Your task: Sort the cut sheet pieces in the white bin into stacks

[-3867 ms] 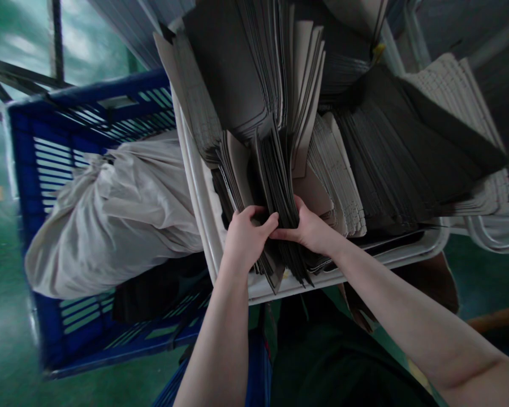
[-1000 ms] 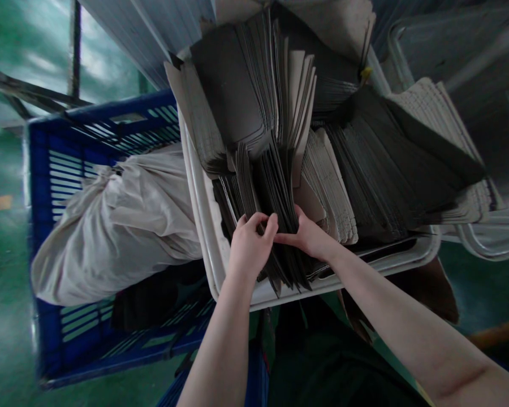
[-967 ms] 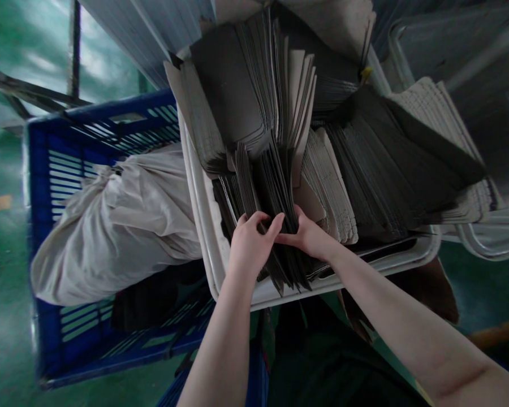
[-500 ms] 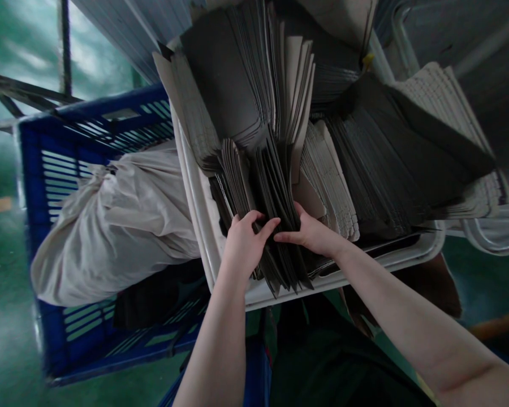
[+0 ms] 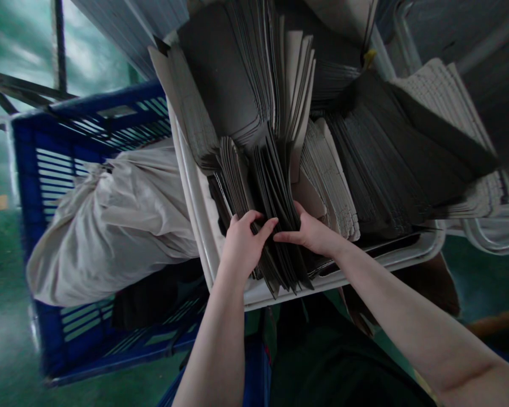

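Note:
A bundle of thin dark grey sheets (image 5: 275, 186) stands on edge near the front of a white plastic tray (image 5: 190, 186); their material is not clear. My left hand (image 5: 246, 237) is on the bundle's left side, fingers curled over the edges and thumb across the front. From the right, my right hand (image 5: 309, 230) grips the same bundle, its thumb over the near face and fingers partly hidden behind the sheets. Left of it leans a smaller row of brownish-grey sheets (image 5: 233, 169). Pale stitched-looking pieces (image 5: 328, 181) stand close to my right hand.
Larger dark sheets (image 5: 220, 73) fill the tray's back, and another dark stack (image 5: 390, 164) leans at its right. A blue slatted crate (image 5: 25, 186) on the left holds a tied whitish cloth bag (image 5: 114, 226). More clear-grey plastic trays (image 5: 458, 51) sit at the right.
The view has shifted slightly, so the crate and bag appear a little farther left. Both hands keep nearly the same place and hold on the dark sheets.

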The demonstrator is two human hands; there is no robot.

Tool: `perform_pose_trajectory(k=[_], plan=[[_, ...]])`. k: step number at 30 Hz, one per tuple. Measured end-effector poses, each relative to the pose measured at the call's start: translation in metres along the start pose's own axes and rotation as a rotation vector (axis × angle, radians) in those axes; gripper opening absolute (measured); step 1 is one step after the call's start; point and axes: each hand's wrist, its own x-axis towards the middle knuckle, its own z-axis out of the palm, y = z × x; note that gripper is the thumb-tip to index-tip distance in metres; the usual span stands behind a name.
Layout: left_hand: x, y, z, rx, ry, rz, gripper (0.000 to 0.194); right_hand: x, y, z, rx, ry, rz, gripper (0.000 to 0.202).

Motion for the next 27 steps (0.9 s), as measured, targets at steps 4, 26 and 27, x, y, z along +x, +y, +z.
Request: perform_pose_trajectory(k=[4,26,27], plan=[[0.0,0.0,-0.001,-0.009,-0.005,0.004,0.038,0.0,0.0,0.0,-0.004,0.006,0.005,0.087],[-0.001,-0.009,-0.001,-0.045,-0.009,0.026,0.036,-0.001,-0.002,-0.001,-0.018,0.017,0.008,0.087],[-0.001,-0.01,-0.001,-0.043,-0.011,0.03,0.035,-0.001,-0.002,-0.001,-0.021,0.016,0.008,0.086]])
